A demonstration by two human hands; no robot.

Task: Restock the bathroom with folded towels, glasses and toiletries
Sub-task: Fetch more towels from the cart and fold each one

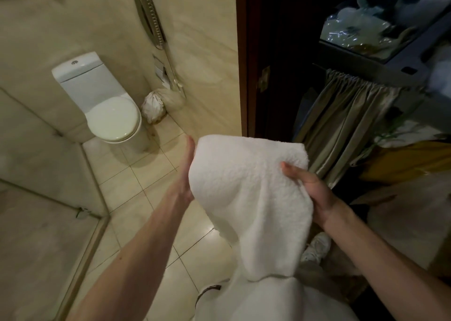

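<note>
Beige bathroom, dim light.
A white toilet (109,101) is set against marbled walls (207,40) on glossy tiles (151,174); a curtained cart (341,111) is seen right.

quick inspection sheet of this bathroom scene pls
surface: tiled floor, glossy
job's things: white towel, held up between both hands, lower part hanging loose
clutter: white bag on the floor beside the toilet
grippers: left hand flat against the towel's left side, fingers straight; right hand pinches its right edge
cables: nothing seen
surroundings: toilet lid down; supply cart with curtain at the doorway
</note>
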